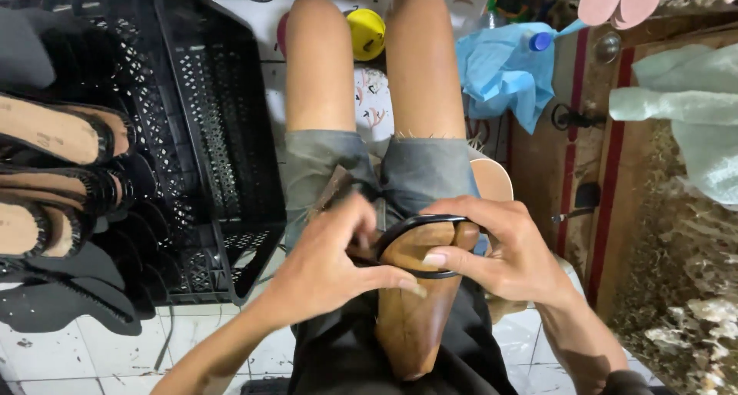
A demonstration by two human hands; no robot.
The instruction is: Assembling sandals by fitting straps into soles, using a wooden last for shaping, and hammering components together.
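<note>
left hand [330,260]: gripping the black strap [419,224], fingers pinched tight
right hand [503,249]: clamped round the wooden shoe form [411,303] on the lap
progress: strap looped on, not fixed yet
crate [207,134]: finished sandals [58,172] stacked

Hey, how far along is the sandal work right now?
Done, by the look of it: several strapped sandals lie stacked by the black crate. In hand: the left hand and right hand press a black strap onto a brown sole on the lap. Left: flat black pieces lie untouched on the floor.
</note>
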